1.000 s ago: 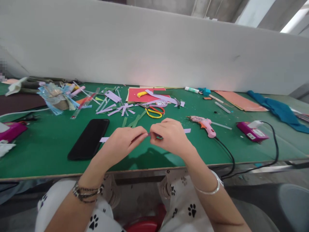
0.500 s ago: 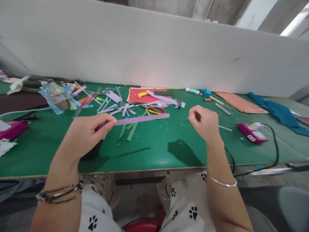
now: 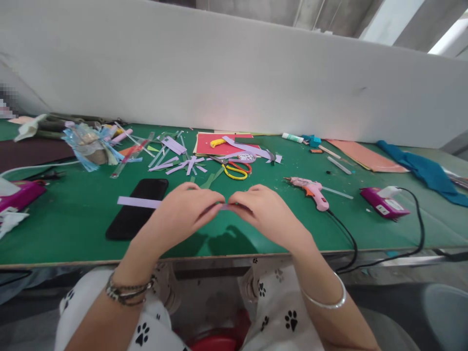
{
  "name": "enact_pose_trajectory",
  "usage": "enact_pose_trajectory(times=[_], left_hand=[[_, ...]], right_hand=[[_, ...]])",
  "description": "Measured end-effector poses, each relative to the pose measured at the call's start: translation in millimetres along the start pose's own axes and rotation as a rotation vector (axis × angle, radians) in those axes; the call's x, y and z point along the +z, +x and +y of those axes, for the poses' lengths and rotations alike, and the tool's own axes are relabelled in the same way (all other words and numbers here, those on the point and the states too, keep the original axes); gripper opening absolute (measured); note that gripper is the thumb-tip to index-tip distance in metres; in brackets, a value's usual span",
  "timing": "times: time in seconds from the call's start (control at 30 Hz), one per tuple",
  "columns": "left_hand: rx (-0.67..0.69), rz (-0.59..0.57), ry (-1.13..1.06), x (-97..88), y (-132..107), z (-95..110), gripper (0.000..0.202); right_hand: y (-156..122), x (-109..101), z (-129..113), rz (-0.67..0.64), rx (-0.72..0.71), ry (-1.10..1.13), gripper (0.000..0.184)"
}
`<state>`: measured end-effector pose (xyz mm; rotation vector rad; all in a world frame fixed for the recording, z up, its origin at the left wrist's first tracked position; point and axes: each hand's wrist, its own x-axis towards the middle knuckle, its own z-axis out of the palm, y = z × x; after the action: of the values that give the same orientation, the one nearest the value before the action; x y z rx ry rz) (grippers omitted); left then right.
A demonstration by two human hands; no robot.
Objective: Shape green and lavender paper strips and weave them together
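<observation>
My left hand (image 3: pixel 185 214) and my right hand (image 3: pixel 265 212) meet fingertip to fingertip above the green table (image 3: pixel 73 229), both pinched on a lilac paper strip (image 3: pixel 139 202). The strip sticks out to the left of my left hand, over a black phone (image 3: pixel 137 215) lying flat. Between the two hands only a short bit of the strip shows. A pink glue gun (image 3: pixel 310 190) lies to the right of my right hand. Yellow-and-red scissors (image 3: pixel 236 170) lie just beyond my hands.
Lilac and green paper scraps (image 3: pixel 183 165) and a red sheet (image 3: pixel 219 144) lie mid-table. A bundle of blue ribbon (image 3: pixel 87 146) sits far left, a magenta power strip (image 3: pixel 383 204) with a black cable right, teal cloth (image 3: pixel 424 168) far right. A white wall stands behind.
Half a second ago my hands were apart, the left holding the strip and the right near the glue gun. Now they have come together on the strip near the table's front.
</observation>
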<state>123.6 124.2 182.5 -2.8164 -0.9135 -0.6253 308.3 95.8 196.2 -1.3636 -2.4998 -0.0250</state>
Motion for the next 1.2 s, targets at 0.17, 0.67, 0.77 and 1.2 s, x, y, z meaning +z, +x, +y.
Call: enact_pose_trajectory(times=[0.17,0.67,0.77,1.2], left_hand=[[0.088,0.129,0.169,14.7,7.4,8.7,0.034],[-0.345,0.105,0.299,12.5,-2.3,-39.1,0.023],[-0.492,0.117,0.290,5.5,-11.0,-53.0,0.020],[-0.275,0.434,0.094,0.3,-12.5,-37.3,0.027]], right_hand=[[3.4,4.2,-6.3,-0.028,0.098,0.028,0.025],[-21.3,-38.6,35.9,0.078,0.133,0.125,0.023],[-24.5,-43.9,37.0,0.100,0.157,0.118,0.023],[-18.5,-31.4,29.7,0.010,-0.008,0.088,0.020]])
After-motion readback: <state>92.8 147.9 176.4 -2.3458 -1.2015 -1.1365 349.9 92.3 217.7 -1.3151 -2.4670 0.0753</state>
